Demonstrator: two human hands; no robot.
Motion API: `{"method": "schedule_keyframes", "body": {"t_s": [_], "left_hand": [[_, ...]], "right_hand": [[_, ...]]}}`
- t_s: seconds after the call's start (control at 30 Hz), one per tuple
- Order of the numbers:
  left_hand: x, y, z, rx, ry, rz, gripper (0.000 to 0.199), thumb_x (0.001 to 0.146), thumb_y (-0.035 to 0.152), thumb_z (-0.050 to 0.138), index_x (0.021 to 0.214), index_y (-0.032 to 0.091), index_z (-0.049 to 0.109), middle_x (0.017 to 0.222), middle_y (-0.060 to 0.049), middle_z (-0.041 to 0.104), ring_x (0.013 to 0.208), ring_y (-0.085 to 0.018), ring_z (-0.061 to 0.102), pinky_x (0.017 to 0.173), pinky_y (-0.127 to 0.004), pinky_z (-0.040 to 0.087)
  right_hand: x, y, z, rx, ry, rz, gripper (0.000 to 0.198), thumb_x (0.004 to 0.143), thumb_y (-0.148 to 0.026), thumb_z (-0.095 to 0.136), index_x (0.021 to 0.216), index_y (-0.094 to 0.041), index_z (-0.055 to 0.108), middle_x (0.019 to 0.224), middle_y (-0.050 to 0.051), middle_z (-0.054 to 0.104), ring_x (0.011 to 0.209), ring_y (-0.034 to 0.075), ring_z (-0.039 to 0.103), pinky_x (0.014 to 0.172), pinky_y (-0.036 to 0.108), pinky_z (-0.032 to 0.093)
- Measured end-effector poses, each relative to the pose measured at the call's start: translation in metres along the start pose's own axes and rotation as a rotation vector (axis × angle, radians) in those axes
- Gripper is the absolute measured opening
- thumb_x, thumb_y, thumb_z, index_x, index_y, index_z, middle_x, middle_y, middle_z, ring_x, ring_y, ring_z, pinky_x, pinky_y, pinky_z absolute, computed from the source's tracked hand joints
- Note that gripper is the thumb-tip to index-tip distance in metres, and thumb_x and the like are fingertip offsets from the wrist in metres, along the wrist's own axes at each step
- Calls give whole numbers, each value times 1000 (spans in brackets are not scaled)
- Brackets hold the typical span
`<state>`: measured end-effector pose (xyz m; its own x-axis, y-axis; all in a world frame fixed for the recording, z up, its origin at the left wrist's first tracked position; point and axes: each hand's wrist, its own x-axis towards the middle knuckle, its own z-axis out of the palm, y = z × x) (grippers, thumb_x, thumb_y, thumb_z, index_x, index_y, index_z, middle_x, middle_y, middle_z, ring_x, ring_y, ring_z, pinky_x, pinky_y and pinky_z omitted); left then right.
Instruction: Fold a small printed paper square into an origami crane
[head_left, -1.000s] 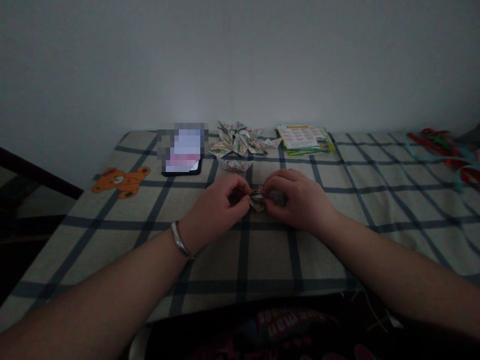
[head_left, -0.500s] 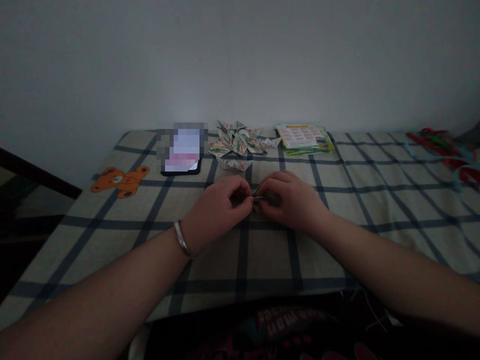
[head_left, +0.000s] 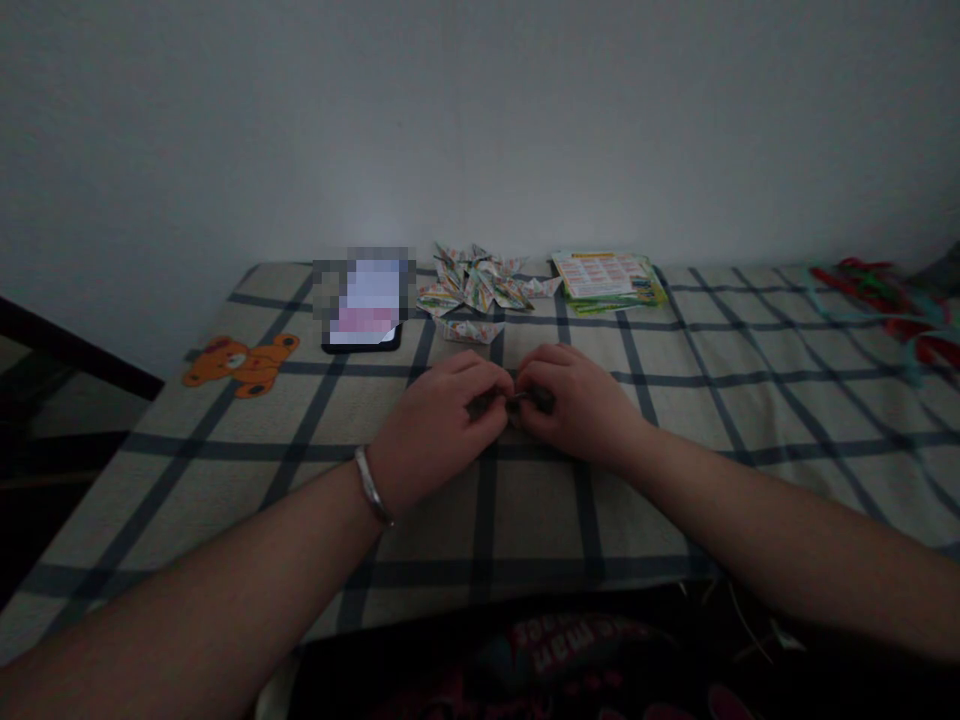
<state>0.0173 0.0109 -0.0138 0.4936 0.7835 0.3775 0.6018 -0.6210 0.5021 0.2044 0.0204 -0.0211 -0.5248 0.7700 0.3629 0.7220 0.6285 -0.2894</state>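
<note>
My left hand (head_left: 442, 420) and my right hand (head_left: 574, 405) meet at the middle of the checked cloth (head_left: 675, 480), fingertips pinched together on a small folded paper piece (head_left: 516, 403). The hands hide most of it; only a dark sliver shows between the fingers. A silver bracelet (head_left: 371, 487) circles my left wrist. Behind the hands lies a heap of folded paper pieces (head_left: 480, 288), and one separate folded piece (head_left: 469, 330) lies nearer to me.
A phone (head_left: 364, 305) with a lit screen lies at the back left. A stack of printed paper sheets (head_left: 607, 278) sits at the back right. Red and green cords (head_left: 892, 300) lie at the far right. An orange bear print (head_left: 240, 362) marks the cloth's left side.
The hands have closed in tighter around the paper piece, which showed more a second ago. Both hands shifted slightly toward each other and down onto the cloth.
</note>
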Motion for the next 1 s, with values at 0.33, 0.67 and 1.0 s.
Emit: {"method": "schedule_keyframes", "body": {"t_s": [0.33, 0.67, 1.0], "left_hand": [[1, -2, -2, -18, -3, -23, 10, 85, 20, 52, 86, 18, 62, 88, -1, 62, 84, -15, 57, 78, -29, 44], [1, -2, -2, -15, -21, -4, 7, 84, 18, 55, 86, 18, 61, 85, 1, 62, 84, -14, 56, 77, -27, 43], [1, -3, -4, 24, -41, 0, 7, 84, 19, 53, 83, 17, 59, 84, 0, 60, 83, -15, 56, 75, -28, 42]], "right_hand": [[-2, 2, 3, 33, 11, 5, 12, 77, -21, 58, 84, -19, 67, 92, 6, 65, 89, 21, 56, 82, 33, 44], [0, 8, 7, 120, 9, -4, 12, 76, -21, 64, 85, -20, 71, 92, 4, 66, 87, 19, 56, 82, 33, 44], [-1, 5, 2, 25, -19, 29, 8, 72, -20, 63, 79, -18, 67, 90, 5, 64, 89, 21, 54, 83, 34, 43]]}}
